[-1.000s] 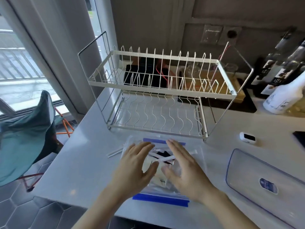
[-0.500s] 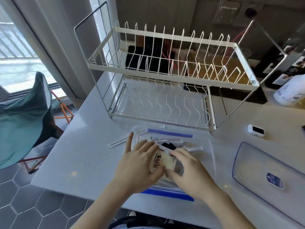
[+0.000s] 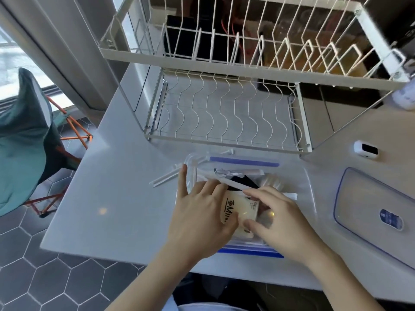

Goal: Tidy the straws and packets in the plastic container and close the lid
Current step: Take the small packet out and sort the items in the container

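Note:
A clear plastic container (image 3: 298, 173) with blue clips stands open on the white counter in front of me. Inside lie wrapped straws (image 3: 235, 184), a dark packet (image 3: 243, 184) and a cream packet (image 3: 241, 208) with black print. My left hand (image 3: 199, 218) and my right hand (image 3: 278, 217) both grip the cream packet over the container's near half. Two wrapped straws (image 3: 165, 178) lie on the counter just left of the container. The clear lid (image 3: 368, 212) with a blue badge rests flat to the right.
A white two-tier wire dish rack (image 3: 224, 113) stands right behind the container. A small white device (image 3: 365, 149) sits at the right, a white bottle (image 3: 404, 97) beyond it. The counter edge runs at the left, with a teal folding chair (image 3: 24, 135) below.
The hands went from lying flat over the contents to gripping the cream packet together. The camera has moved closer and tilted down.

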